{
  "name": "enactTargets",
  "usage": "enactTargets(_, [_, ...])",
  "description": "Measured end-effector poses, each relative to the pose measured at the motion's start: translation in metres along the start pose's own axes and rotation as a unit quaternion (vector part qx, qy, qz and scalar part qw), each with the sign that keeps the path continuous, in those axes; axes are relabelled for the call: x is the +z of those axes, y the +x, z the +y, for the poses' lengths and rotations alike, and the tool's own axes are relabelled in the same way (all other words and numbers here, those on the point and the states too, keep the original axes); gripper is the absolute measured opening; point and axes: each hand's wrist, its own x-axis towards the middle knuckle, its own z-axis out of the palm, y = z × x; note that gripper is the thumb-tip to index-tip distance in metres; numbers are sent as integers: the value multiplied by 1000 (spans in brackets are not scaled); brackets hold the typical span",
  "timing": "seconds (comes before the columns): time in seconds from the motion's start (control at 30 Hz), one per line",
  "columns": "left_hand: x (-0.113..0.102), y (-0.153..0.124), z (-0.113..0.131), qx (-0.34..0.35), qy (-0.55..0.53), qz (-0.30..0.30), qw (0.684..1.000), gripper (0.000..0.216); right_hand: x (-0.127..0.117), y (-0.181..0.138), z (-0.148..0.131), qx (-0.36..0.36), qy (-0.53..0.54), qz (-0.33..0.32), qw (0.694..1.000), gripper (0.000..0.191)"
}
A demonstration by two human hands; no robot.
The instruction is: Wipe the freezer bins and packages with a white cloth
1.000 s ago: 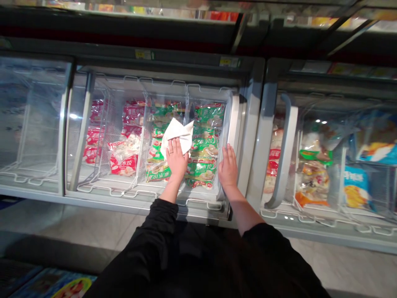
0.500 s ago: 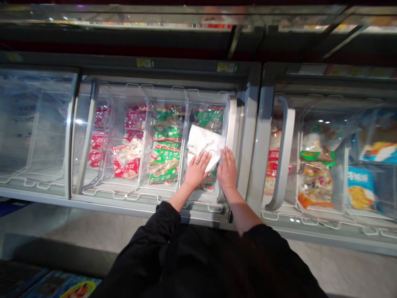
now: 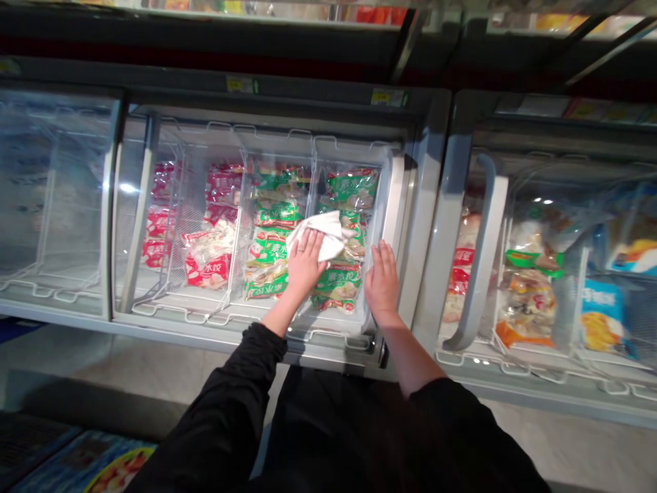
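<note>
My left hand [image 3: 306, 263] presses a folded white cloth [image 3: 324, 229] onto the clear glass lid of a chest freezer, holding it under flat fingers; the thumb sticks out to the side. A ring shows on one finger. My right hand [image 3: 382, 279] lies with fingers stretched out on the lid's right side, beside its pale handle bar [image 3: 394, 205], gripping nothing. Beneath the glass are green bags of frozen dumplings [image 3: 337, 282] and red bags [image 3: 206, 268], sorted by white wire dividers [image 3: 240, 226].
Another freezer section with a curved grey handle [image 3: 480, 253] stands to the right, holding blue bags [image 3: 601, 315] and other packets. A further glass lid [image 3: 54, 198] is at left. Price tags [image 3: 389, 97] line the back rail. Patterned boxes [image 3: 120, 469] sit at lower left.
My left hand and the cloth have slid left across the glass, uncovering green bags at the right. My right hand stays by the lid's right edge. The view has shifted slightly.
</note>
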Motion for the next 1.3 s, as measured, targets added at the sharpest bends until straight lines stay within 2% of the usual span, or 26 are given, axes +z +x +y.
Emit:
enactTargets(0.13, [-32, 97, -21, -92, 24, 65, 993, 77, 1, 1, 0, -6, 6, 4, 1000, 61])
enactTargets(0.23, [-45, 148, -17, -125, 37, 76, 989, 76, 2, 0, 2, -16, 12, 14, 1000, 60])
enactTargets(0.33, [-40, 168, 7, -101, 47, 70, 991, 74, 3, -1, 3, -17, 27, 17, 999, 64])
enactTargets(0.4, [-29, 164, 28, -41, 50, 60, 996, 74, 3, -1, 4, -16, 35, 16, 999, 67])
enactTargets(0.5, [-10, 136, 57, 91, 59, 22, 994, 76, 4, 0, 5, -19, 35, 19, 999, 65])
enactTargets(0.6, [1, 91, 67, 209, 75, -37, 974, 76, 5, 1, 5, -20, 38, 20, 999, 64])
enactTargets(0.67, [1, 56, 56, 251, 76, -72, 962, 75, 5, 2, 5, -16, 43, 14, 999, 65])
enactTargets(0.73, [-6, 21, 28, 247, 70, -100, 961, 74, 5, 2, 5, -10, 46, 10, 999, 65])
enactTargets(0.8, [-18, -12, -14, 173, 62, -105, 977, 71, 5, 3, 5, -8, 41, 8, 999, 65])
enactTargets(0.87, [-31, -42, -60, -7, 55, -48, 997, 68, 5, 3, 5, -9, 29, 7, 1000, 65])
enactTargets(0.9, [-37, -56, -81, -99, 46, -10, 994, 69, 5, 3, 5, -10, 22, 6, 1000, 65])
enactTargets(0.97, [-43, -81, -111, -252, 28, 54, 966, 72, 5, 3, 5, -11, 9, 7, 1000, 64])
enactTargets(1.03, [-41, -101, -120, -346, 21, 96, 933, 74, 5, 3, 4, -12, -1, 11, 1000, 63])
enactTargets(1.1, [-29, -117, -105, -380, 23, 113, 918, 74, 4, 3, 2, -12, -7, 16, 1000, 62])
enactTargets(1.17, [-10, -130, -73, -362, 25, 101, 926, 75, 3, 3, -1, -12, -12, 17, 1000, 61])
enactTargets(1.3, [38, -157, 11, -210, 16, -2, 978, 80, 2, 3, -3, -9, -25, 12, 1000, 60])
